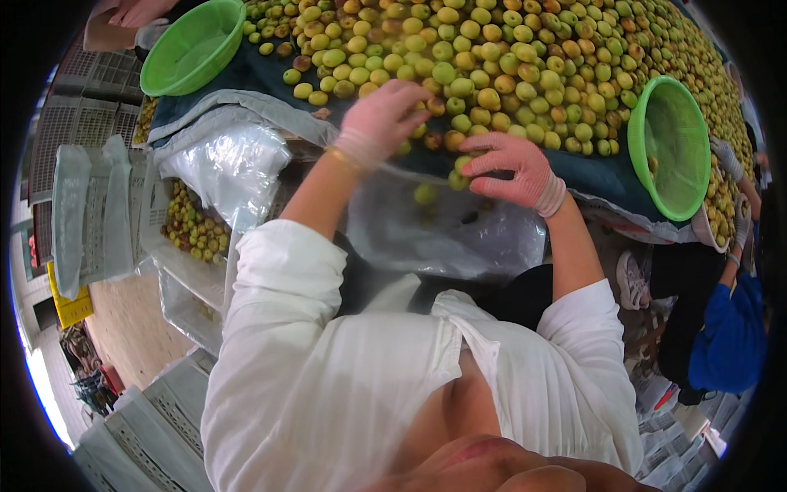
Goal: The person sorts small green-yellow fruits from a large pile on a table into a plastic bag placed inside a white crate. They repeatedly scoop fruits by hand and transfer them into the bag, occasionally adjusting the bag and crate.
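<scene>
A broad heap of green and reddish-brown round fruits (489, 74) covers the table in front of me. My left hand (381, 120), in a pink-and-white glove, is at the heap's near edge with bent fingers, blurred; whether it holds a fruit I cannot tell. Fingers spread, my right hand (513, 166) in a matching glove is at the table edge, beside green fruits (458, 175) near its fingertips. Below both hands, a plastic-lined container (442, 234) stands against the table. A blurred green fruit (425, 194) is over it, with darker pieces nearby.
Green plastic baskets stand at the left (193, 49) and right (670, 147) of the table. At left, a lined crate (233, 258) stands near smaller fruits (193, 224). Another person's gloved hand (728, 158) is at far right, beside a person in blue (728, 332); another glove (150, 35) shows upper left.
</scene>
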Tool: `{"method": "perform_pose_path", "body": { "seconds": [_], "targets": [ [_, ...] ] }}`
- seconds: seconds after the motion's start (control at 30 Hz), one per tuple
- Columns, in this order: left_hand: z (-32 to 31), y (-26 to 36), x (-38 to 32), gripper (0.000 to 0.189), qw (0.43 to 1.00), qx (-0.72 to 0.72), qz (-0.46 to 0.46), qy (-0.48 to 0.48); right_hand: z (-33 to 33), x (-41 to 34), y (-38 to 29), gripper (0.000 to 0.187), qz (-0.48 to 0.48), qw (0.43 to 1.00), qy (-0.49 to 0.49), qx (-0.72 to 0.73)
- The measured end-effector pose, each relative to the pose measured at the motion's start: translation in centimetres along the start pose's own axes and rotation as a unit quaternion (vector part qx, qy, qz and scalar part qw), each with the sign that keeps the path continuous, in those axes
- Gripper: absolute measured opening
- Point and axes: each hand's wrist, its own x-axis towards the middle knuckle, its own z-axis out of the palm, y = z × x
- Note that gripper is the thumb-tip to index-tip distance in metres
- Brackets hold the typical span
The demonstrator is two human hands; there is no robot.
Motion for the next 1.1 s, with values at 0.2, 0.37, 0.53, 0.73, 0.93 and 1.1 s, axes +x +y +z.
{"method": "perform_pose_path", "body": {
  "seconds": [0.2,0.37,0.53,0.73,0.93,1.1],
  "targets": [
    [4.1,2.6,4.7,0.028,0.963,0.181,0.016,-0.200,-0.4,0.0,0.8,0.019,0.020,0.994,0.090,0.057],
    [3.4,3.1,4.9,0.022,0.947,0.188,0.070,-0.250,-0.6,-0.2,2.2,0.019,0.026,0.982,0.157,0.102],
    [-3.1,-1.0,5.9,0.023,0.971,0.130,-0.165,-0.110,-0.7,-0.6,3.0,0.017,0.042,0.962,0.208,0.170],
    [-7.1,-9.2,4.4,0.034,0.938,0.208,-0.260,-0.100,-0.7,-0.6,3.6,0.020,0.054,0.929,0.235,0.279],
    [-7.0,-8.7,7.0,0.043,0.900,0.278,-0.252,-0.221,-0.6,-0.6,3.9,0.020,0.051,0.925,0.241,0.290],
    [-5.7,-6.0,9.0,0.035,0.942,0.248,-0.140,-0.176,-0.6,-0.6,3.9,0.021,0.066,0.916,0.251,0.307]
  ]
}}
